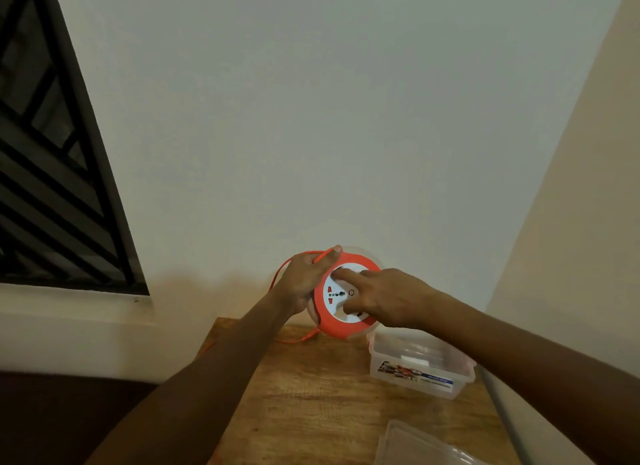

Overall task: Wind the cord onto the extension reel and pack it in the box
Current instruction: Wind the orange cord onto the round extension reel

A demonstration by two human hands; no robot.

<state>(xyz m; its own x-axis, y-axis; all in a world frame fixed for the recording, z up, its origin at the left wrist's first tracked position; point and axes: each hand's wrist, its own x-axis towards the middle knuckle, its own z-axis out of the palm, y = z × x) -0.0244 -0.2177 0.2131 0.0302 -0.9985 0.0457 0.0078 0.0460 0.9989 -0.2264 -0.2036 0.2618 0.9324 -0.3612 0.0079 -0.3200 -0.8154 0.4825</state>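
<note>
An orange extension reel (334,327) with a white socket face is held upright above the far end of the wooden table (311,395). My left hand (304,281) grips its left rim, pinching the orange cord (281,270) under the thumb. The cord loops out to the left and trails down onto the table behind the reel. My right hand (384,296) rests on the white face, its index finger pressed near the top of the hub. A clear plastic box (420,367) with a printed label stands open on the table just right of the reel.
The box's clear lid (415,444) lies at the table's near right. A white wall rises right behind the table, a second wall closes the right side, and a dark barred window (52,159) is at the left.
</note>
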